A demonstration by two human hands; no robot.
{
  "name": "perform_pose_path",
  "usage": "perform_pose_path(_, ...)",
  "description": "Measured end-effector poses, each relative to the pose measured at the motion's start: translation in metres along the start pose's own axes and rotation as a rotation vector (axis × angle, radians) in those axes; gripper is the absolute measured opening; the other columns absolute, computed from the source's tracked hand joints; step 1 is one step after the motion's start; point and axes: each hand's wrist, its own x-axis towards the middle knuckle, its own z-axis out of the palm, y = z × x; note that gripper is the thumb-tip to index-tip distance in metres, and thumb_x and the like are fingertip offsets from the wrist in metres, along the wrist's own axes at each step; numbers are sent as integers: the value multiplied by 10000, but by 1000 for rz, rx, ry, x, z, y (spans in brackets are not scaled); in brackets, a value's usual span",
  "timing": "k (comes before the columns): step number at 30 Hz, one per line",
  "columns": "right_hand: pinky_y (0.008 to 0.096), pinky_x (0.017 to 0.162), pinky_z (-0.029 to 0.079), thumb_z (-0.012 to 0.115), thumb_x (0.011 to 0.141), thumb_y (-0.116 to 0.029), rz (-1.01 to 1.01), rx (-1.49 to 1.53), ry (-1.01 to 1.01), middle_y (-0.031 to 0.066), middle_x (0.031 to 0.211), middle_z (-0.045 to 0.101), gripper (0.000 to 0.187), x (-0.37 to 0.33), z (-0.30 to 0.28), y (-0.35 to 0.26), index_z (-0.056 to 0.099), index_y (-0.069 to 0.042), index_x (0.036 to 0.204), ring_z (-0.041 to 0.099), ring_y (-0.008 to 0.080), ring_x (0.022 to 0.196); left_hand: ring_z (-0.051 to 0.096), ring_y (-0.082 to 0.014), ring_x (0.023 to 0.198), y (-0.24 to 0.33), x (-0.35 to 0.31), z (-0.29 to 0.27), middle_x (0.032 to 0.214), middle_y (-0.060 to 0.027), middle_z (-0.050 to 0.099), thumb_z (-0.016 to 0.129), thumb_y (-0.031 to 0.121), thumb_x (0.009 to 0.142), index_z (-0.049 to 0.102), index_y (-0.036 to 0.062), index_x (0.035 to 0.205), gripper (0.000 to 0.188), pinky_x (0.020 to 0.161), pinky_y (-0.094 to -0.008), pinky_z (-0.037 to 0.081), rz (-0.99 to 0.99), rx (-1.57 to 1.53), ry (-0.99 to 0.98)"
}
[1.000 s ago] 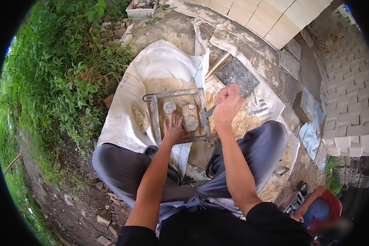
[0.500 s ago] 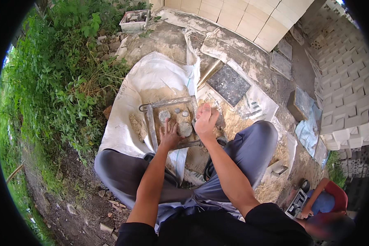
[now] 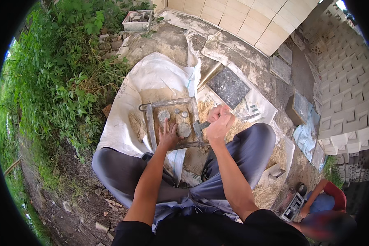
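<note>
On the white sheet (image 3: 153,69) ahead of you: the grey frame (image 3: 150,127) lies flat, its four sides standing around what is inside.
Grey discs (image 3: 184,130): four rest within the frame, a larger one at the far left, another larger one toward the near right, and two small ones close together on the far side.
Sandy fill (image 3: 156,130): it surrounds the discs; you cannot read its depth from here.
Left hand (image 3: 170,137): yours is spread over the near part of the frame, grasping nothing, one fingertip at the near edge of the far-left disc.
Right hand (image 3: 220,124): yours is clenched around the handle of a hammer (image 3: 199,128), its head at the frame's right side; you cannot tell whether they touch.
Inside the frame: the discs look placed, and all four sides look set around them.
Frame's right side: your hammer work seems in hand here, unfinished; how much remains, you cannot tell.
Dark slab (image 3: 228,87): it lies at the far right, apart from both your hands.
</note>
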Motion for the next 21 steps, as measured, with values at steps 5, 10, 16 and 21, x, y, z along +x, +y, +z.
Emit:
perform_pose_path(5,263,404,136,366,944,-336,24,-86,51,-19,509,225,492,-5,15,-25,219,-99,538,193,79,431,-124,-266,1401,-1,0,6,1508,-23,182,515,592,799,269,90,1412,829,1073,-594,82,25,8,63)
perform_pose_path(10,273,402,154,374,946,-319,9,-160,-12,2,502,315,496,-26,-3,41,266,-88,520,248,93,424,-118,-276,1401,0,0,5,1498,-36,200,518,594,794,275,82,1406,834,1062,-610,94,10,1,30)
perform_pose_path(16,253,410,167,387,929,-351,92,-12,80,-32,495,269,493,-3,9,-18,294,-82,527,239,62,437,-115,-289,1399,-2,3,8,1506,-61,174,549,573,785,297,81,1397,825,1059,-620,94,45,-9,80)
perform_pose_path(21,274,406,150,400,935,-346,-25,-157,2,-19,491,264,495,-26,0,44,236,-95,541,218,90,424,-137,-278,1396,2,4,-1,1505,-55,172,551,568,789,269,74,1407,840,1066,-614,89,17,-23,24)
